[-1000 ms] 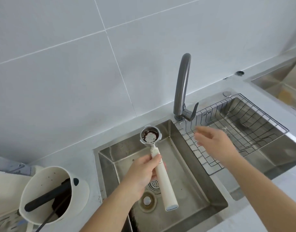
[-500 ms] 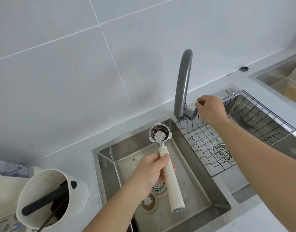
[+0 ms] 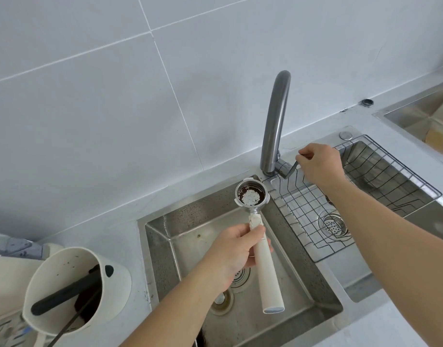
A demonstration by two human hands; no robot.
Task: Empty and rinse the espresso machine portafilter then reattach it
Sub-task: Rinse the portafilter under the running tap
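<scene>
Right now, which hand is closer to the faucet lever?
The right hand: its fingers are on the faucet lever beside the wire rack. The left hand is lower, over the sink basin, gripping the portafilter handle.

My right hand (image 3: 318, 166) is covering the tip of the faucet lever (image 3: 286, 169); my left hand (image 3: 236, 249) is hiding part of the portafilter (image 3: 259, 236) handle and the drain beneath.
</scene>
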